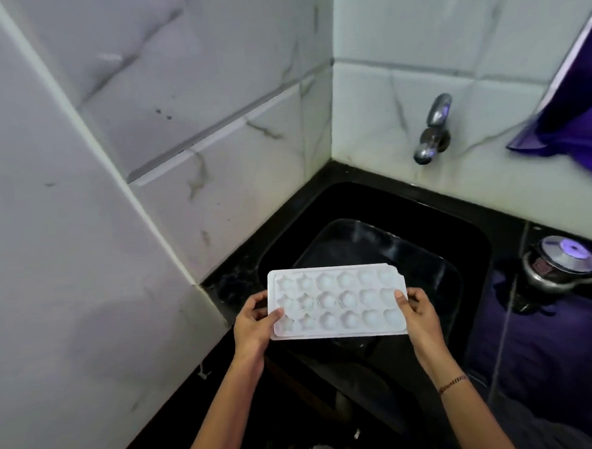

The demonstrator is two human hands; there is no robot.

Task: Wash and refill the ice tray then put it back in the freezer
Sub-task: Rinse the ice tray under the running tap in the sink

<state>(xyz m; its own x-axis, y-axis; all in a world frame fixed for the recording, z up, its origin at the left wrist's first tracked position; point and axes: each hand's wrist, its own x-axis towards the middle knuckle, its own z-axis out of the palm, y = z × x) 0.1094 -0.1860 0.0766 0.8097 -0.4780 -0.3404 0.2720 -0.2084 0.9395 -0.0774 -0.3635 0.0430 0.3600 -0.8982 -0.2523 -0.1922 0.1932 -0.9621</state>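
Note:
A white ice tray (336, 301) with several star and round moulds is held level over the near side of the black sink (466, 236). My left hand (253, 324) grips its left short edge, thumb on top. My right hand (419, 315) grips the right short edge, thumb lying over the rim. A chip shows at the tray's far right corner. The metal tap (432, 131) juts from the tiled wall behind the sink, above and to the right of the tray; no water is seen running.
A steel pressure cooker (561, 265) stands on the black counter right of the sink. A purple sheet (569, 100) hangs at the upper right. White marble-look tiles (187, 134) close in on the left and back.

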